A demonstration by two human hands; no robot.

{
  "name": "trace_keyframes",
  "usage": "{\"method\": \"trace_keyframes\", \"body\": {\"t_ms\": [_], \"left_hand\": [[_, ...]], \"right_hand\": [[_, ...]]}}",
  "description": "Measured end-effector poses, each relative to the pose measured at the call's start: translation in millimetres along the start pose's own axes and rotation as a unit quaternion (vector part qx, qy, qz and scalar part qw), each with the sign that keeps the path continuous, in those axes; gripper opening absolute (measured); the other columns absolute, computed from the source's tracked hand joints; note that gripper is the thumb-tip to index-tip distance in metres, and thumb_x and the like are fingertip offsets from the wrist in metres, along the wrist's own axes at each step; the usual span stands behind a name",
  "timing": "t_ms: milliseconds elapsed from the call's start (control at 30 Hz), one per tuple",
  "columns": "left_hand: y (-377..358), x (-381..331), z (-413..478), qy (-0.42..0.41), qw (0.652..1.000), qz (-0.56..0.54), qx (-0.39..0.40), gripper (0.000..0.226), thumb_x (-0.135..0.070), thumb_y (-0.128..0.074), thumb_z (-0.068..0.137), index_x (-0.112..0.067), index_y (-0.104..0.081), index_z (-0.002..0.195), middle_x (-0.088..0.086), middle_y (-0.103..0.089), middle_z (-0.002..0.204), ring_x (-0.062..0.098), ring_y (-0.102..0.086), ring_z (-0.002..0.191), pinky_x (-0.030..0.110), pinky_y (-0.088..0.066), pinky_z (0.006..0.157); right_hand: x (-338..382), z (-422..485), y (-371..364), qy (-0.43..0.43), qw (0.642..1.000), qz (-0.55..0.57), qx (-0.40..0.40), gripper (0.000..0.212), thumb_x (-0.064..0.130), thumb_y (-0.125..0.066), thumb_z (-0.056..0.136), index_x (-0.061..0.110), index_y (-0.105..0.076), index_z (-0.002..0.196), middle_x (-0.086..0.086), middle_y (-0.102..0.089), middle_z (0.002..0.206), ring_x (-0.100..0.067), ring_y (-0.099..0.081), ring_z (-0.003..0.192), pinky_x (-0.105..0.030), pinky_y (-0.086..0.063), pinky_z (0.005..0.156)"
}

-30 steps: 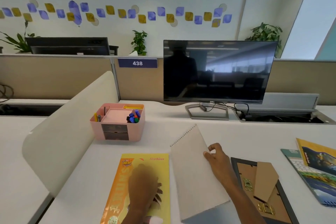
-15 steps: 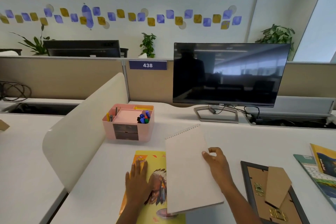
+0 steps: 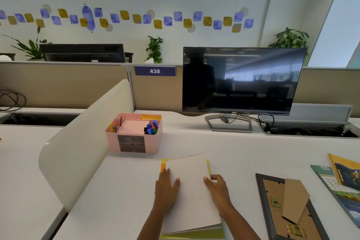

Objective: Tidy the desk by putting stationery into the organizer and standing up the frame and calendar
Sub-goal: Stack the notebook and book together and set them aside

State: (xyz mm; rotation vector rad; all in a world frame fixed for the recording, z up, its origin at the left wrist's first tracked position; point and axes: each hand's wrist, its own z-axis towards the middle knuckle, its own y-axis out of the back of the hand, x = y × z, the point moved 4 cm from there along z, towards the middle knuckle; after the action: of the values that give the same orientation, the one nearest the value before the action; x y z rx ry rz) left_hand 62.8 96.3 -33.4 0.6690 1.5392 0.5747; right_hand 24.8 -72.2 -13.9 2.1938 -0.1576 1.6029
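Notepad (image 3: pixel 191 191) lay stacked on a yellow book (image 3: pixel 204 235) at near centre, left hand (image 3: pixel 166 188) pressing it flat with straight fingers (image 3: pixel 165 173), right hand (image 3: pixel 216 186) curled at its right edge, grip impossible to tell, while frame (image 3: pixel 272 200) and calendar (image 3: pixel 329 183) lay flat to the right; an uneven push could have skewed the stack.

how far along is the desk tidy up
Done: pens and markers stand in the pink organizer. In hand: the spiral pad lies on a yellow book, left hand flat on it, right hand holding its edge. Left: the frame lies face down and the calendar lies flat at the right; neither stands yet.
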Motion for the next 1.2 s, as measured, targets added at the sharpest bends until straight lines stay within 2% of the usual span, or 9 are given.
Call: {"method": "trace_keyframes", "body": {"t_ms": [100, 200, 300, 433, 567, 733, 867, 1067, 1200], "left_hand": [[-4, 0, -1, -0.012, 0.999, 0.053, -0.005, 0.059, -0.027, -0.038, 0.098, -0.007, -0.009, 0.146, 0.006, 0.001, 0.156, 0.017, -0.003, 0.143, 0.03, -0.002, 0.114], [-6, 2, 0, -0.025, 0.995, 0.096, -0.023, 0.059, -0.027, -0.034, 0.099, -0.007, -0.005, 0.147, 0.007, 0.004, 0.156, 0.018, -0.001, 0.144, 0.03, -0.003, 0.114], [-8, -1, -4, -0.041, 0.987, 0.148, -0.037, 0.056, -0.032, -0.021, 0.099, -0.007, -0.006, 0.147, 0.01, 0.004, 0.156, 0.021, -0.004, 0.143, 0.032, -0.006, 0.114], [-15, -2, -6, -0.071, 0.978, 0.182, -0.073, 0.08, -0.042, -0.008, 0.079, 0.008, -0.041, 0.133, 0.027, -0.034, 0.142, 0.038, -0.038, 0.131, 0.05, -0.032, 0.104], [-22, -5, -6, -0.05, 0.97, 0.231, -0.051, 0.057, -0.029, -0.031, 0.073, 0.008, -0.07, 0.091, 0.029, -0.067, 0.1, 0.04, -0.068, 0.087, 0.055, -0.053, 0.063], [-51, -37, -18, -0.124, 0.956, 0.263, -0.035, 0.053, -0.029, -0.03, 0.081, 0.001, -0.072, 0.09, 0.025, -0.068, 0.102, 0.036, -0.067, 0.092, 0.052, -0.053, 0.068], [-83, -77, -25, -0.173, 0.954, 0.237, -0.062, 0.08, -0.034, 0.001, 0.099, -0.007, -0.073, 0.088, 0.019, -0.071, 0.099, 0.03, -0.069, 0.089, 0.042, -0.056, 0.062], [-133, -138, -46, -0.233, 0.948, 0.214, -0.036, 0.078, -0.035, 0.002, 0.098, -0.018, -0.074, 0.091, 0.006, -0.073, 0.1, 0.019, -0.07, 0.092, 0.028, -0.054, 0.073], [-162, -176, -64, -0.257, 0.952, 0.165, -0.005, 0.067, -0.037, -0.006, 0.095, -0.007, -0.063, 0.114, 0.018, -0.06, 0.124, 0.033, -0.057, 0.115, 0.042, -0.047, 0.091]], "right_hand": [[-5, 4, 2, 0.028, 0.997, -0.069, -0.008, 0.016, 0.014, -0.054, 0.089, 0.004, -0.054, 0.101, -0.009, -0.055, 0.092, -0.021, -0.05, 0.085, -0.009, -0.034, 0.056], [-6, 4, 2, 0.058, 0.99, -0.124, -0.016, 0.004, 0.012, -0.055, 0.087, 0.011, -0.051, 0.089, -0.009, -0.06, 0.092, -0.02, -0.052, 0.084, -0.023, -0.044, 0.066], [-10, 4, 1, 0.085, 0.974, -0.208, -0.025, 0.015, 0.019, -0.056, 0.087, 0.009, -0.055, 0.097, -0.01, -0.062, 0.104, -0.023, -0.057, 0.094, -0.029, -0.043, 0.078], [-13, 0, 7, 0.117, 0.949, -0.292, -0.025, 0.029, 0.028, -0.055, 0.088, 0.012, -0.054, 0.111, -0.004, -0.052, 0.109, -0.022, -0.053, 0.107, -0.028, -0.043, 0.082], [-17, -1, 25, 0.147, 0.958, -0.246, -0.024, 0.023, 0.019, -0.056, 0.088, 0.012, -0.058, 0.11, 0.003, -0.044, 0.098, -0.019, -0.055, 0.106, -0.024, -0.044, 0.085], [-15, 2, 66, 0.178, 0.956, -0.223, -0.065, 0.018, 0.011, -0.051, 0.09, 0.01, -0.064, 0.102, -0.007, -0.061, 0.104, -0.015, -0.056, 0.089, -0.019, -0.043, 0.074], [-16, 8, 112, 0.176, 0.955, -0.207, -0.119, 0.017, 0.008, -0.052, 0.089, 0.008, -0.066, 0.098, -0.007, -0.065, 0.1, -0.016, -0.057, 0.087, -0.021, -0.044, 0.072], [-28, 7, 192, 0.151, 0.952, -0.192, -0.186, 0.016, 0.009, -0.05, 0.091, 0.005, -0.063, 0.099, -0.004, -0.06, 0.092, -0.013, -0.054, 0.078, -0.021, -0.044, 0.068], [-46, 16, 249, 0.126, 0.938, -0.23, -0.227, 0.019, 0.008, -0.05, 0.09, 0.003, -0.063, 0.103, -0.014, -0.062, 0.106, -0.026, -0.058, 0.095, -0.027, -0.042, 0.078]]}}
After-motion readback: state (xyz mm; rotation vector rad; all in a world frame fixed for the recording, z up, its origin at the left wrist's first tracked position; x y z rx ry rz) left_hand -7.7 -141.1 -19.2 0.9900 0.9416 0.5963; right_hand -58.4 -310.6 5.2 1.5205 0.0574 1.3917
